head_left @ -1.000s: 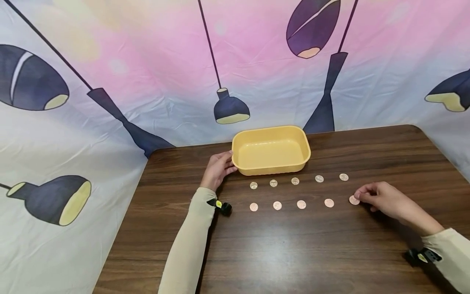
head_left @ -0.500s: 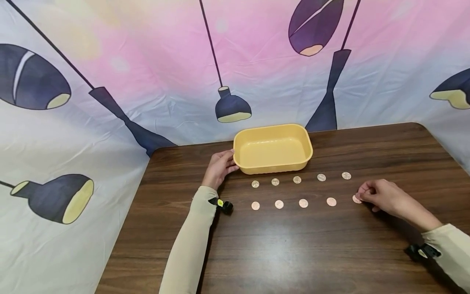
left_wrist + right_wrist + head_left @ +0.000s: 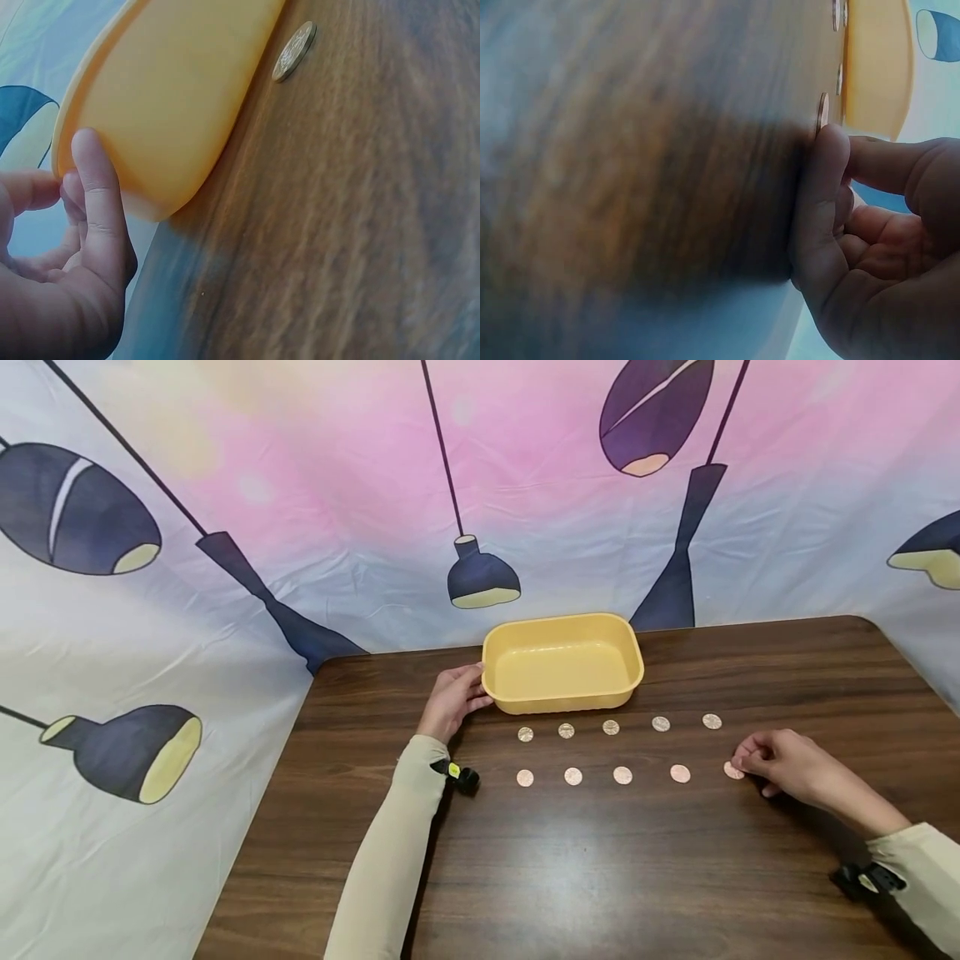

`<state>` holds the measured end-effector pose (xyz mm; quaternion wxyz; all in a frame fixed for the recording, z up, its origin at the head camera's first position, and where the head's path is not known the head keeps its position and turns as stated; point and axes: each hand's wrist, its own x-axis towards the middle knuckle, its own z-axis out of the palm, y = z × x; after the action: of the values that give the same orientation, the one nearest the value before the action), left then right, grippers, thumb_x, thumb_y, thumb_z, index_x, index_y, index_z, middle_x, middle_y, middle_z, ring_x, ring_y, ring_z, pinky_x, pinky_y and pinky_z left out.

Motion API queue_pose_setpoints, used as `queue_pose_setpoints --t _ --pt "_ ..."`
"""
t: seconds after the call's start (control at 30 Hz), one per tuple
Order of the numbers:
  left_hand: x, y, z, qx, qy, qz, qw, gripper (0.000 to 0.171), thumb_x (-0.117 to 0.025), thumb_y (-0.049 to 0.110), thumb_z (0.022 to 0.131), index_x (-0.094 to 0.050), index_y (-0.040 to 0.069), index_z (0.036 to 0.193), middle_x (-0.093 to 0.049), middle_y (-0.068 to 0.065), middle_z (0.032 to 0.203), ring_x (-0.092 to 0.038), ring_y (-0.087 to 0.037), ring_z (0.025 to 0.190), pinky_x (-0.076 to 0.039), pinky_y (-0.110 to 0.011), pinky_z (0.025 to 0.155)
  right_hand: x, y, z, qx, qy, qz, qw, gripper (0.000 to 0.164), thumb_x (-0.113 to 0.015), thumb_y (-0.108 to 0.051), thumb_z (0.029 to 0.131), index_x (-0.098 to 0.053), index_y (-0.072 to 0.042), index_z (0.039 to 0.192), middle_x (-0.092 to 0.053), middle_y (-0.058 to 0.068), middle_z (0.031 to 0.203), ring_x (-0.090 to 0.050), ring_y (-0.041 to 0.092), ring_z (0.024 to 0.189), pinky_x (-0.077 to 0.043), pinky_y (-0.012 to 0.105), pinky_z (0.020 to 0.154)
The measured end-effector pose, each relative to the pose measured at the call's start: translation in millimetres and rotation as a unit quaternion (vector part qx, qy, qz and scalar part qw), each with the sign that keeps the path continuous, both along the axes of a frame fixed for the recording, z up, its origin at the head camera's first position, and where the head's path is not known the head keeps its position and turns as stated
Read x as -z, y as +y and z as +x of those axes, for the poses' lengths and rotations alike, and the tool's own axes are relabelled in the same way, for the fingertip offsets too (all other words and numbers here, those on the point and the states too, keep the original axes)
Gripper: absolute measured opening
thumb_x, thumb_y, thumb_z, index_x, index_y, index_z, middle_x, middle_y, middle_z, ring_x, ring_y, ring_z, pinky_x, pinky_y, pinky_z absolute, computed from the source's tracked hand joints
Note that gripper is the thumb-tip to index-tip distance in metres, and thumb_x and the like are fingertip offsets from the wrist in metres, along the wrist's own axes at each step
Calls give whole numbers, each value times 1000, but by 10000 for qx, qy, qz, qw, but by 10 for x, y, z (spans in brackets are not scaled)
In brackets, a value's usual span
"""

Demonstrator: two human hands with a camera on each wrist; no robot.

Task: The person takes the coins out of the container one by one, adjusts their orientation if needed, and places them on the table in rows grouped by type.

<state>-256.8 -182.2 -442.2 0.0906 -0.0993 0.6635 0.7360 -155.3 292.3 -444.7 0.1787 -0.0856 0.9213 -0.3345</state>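
A pale yellow plastic tub [image 3: 562, 703] stands at the back of the table, with no contents visible inside. My left hand [image 3: 453, 697] holds the tub's left end; in the left wrist view, fingers [image 3: 97, 202] meet its rim and outer wall. My right hand [image 3: 787, 764] pinches the rightmost coin [image 3: 732, 772] of the front row between thumb and forefinger. That copper-coloured coin lies at or very near the table surface, partly covered by the fingertips. Several other copper coins [image 3: 622, 775] continue the front row. Behind them runs a row of gold- and silver-toned coins [image 3: 611, 727].
The dark wood-grain table [image 3: 570, 877] ends at a back edge just behind the tub. A patterned cloth [image 3: 337, 485] with printed lamps hangs behind. Both sleeves carry small black wrist cameras, such as the one beside the left wrist [image 3: 467, 781].
The whole head view has shifted slightly, so everything sits a little further right. Both hands, the tub and the coins keep their places relative to one another.
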Motion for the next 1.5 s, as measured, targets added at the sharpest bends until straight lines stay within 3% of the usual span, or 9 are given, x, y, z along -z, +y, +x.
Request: queue_pose_setpoints --t 0.43,0.77,1.5 --pt "25 -11 -25 30 -59 -79 9999 40 -60 22 110 -62 -1 142 -68 -5 97 -67 -12 79 -63 -21 70 42 -27 34 89 -110 -199 9997 17 -60 -8 107 -70 5 103 -63 1 84 -58 8 69 -60 27 58" --pt "25 -83 -19 -130 66 14 9999 39 -60 21 110 -63 -3 139 -70 -3 95 -69 -11 77 -63 -22 68 30 -84 -41 9 14 -164 9999 17 -61 -9 107 -70 4 101 -63 0 83 -59 9 66 -59 27 56" --pt "27 10 -34 -32 -25 2 10000 38 -60 22 110 -63 -3 139 -67 -3 92 -66 -10 75 -62 -21 66 50 12 -22 65 -39 -122 9999 20 -61 -13 108 -71 3 102 -62 1 84 -58 8 68 -61 28 58"
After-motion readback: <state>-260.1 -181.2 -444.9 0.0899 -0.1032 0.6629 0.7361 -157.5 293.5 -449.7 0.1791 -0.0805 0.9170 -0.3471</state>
